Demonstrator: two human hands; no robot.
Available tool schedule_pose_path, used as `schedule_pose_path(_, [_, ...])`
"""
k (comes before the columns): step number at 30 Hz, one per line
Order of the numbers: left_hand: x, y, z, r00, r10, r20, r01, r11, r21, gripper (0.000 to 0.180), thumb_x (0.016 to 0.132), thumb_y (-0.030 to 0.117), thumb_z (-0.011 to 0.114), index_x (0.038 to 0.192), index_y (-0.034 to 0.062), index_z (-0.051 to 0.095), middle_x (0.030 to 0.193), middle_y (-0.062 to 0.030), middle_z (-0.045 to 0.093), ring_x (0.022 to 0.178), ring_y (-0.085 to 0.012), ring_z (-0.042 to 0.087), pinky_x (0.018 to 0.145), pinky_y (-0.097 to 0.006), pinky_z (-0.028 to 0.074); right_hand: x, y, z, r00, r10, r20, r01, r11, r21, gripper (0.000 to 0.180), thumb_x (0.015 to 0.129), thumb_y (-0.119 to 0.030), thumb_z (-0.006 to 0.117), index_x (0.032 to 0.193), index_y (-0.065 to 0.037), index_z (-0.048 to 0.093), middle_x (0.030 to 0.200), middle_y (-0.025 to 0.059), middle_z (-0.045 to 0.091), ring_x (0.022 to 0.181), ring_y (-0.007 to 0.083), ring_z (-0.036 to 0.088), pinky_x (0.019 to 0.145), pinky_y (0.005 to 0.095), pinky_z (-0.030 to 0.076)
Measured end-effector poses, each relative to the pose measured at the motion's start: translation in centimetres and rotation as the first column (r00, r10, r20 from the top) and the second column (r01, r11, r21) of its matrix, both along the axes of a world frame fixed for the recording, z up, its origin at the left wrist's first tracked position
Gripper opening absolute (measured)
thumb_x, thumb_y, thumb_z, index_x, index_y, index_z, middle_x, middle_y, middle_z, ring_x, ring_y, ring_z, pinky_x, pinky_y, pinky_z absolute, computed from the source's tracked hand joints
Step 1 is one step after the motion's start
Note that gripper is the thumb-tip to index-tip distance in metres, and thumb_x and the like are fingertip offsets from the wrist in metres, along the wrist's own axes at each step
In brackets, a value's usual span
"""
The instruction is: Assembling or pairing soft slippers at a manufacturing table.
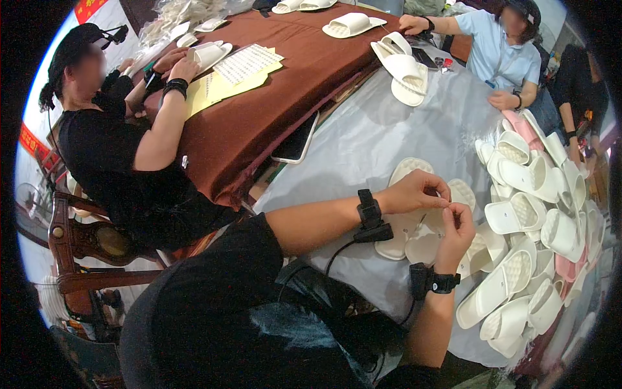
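Note:
My left hand [414,192] and my right hand [457,231] meet fingertip to fingertip above the grey-white sheeted table. Both are closed in a pinch, and whatever is between the fingers is too small to make out. Beneath them lie white slippers, partly hidden by the hands: the quilted sole of one slipper [413,168] shows behind my left hand, and that of another slipper [462,192] beyond my right. A further white slipper [391,244] lies below my left wrist. Each wrist wears a black band with a small device.
A large pile of white slippers [518,211], with some pink ones, fills the right side. Stacked slippers [405,71] sit farther back beside a phone [424,58]. A tablet-like device [296,139] lies by the brown-covered table [259,129]. Two people work across and to the left.

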State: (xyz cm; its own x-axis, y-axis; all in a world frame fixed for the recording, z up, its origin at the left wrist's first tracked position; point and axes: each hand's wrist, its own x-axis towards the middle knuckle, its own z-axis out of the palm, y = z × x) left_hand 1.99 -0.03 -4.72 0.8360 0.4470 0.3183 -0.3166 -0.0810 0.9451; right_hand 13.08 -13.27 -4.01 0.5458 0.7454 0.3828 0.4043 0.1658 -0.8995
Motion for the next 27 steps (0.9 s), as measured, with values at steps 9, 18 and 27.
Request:
schedule_pose_path(9, [0.2,0.0,-0.1,0.997,0.05,0.056,-0.05,0.999,-0.012,0.012,0.085,0.011,0.074,0.091,0.0013,0.071,0.087,0.0002,0.068,0.08,-0.0066,0.058,0.073,-0.023,0.047,-0.2,0.1,0.1,1.0,-0.006,-0.027,0.006,1.0,-0.007,0.006,0.091,-0.007,0.064,0.089,-0.002,0.06,0.08,-0.0012,0.056,0.073,0.0085,0.048,0.067,0.0234,0.04])
schedule_pose_path(18, [0.0,-0.1,0.2,0.988,0.149,-0.047,-0.151,0.988,-0.035,0.014,0.087,0.011,0.073,0.095,0.0006,0.068,0.098,-0.0035,0.067,0.091,-0.0094,0.06,0.082,-0.025,0.049,-0.1,0.1,0.2,1.0,-0.005,-0.015,0.005,1.0,-0.021,0.006,0.092,-0.006,0.062,0.094,-0.001,0.06,0.086,-0.0009,0.057,0.078,0.0074,0.051,0.071,0.022,0.041])
schedule_pose_path(27, [0.0,0.0,0.4,0.997,0.069,-0.029,-0.069,0.998,0.015,0.014,0.088,0.012,0.073,0.093,0.001,0.067,0.098,-0.0049,0.067,0.091,-0.0099,0.059,0.081,-0.025,0.048,-0.1,0.1,0.0,1.0,-0.002,-0.008,0.002,1.0,0.013,0.003,0.091,-0.003,0.06,0.091,-0.001,0.058,0.083,0.0015,0.057,0.076,0.0108,0.05,0.071,0.0257,0.043])
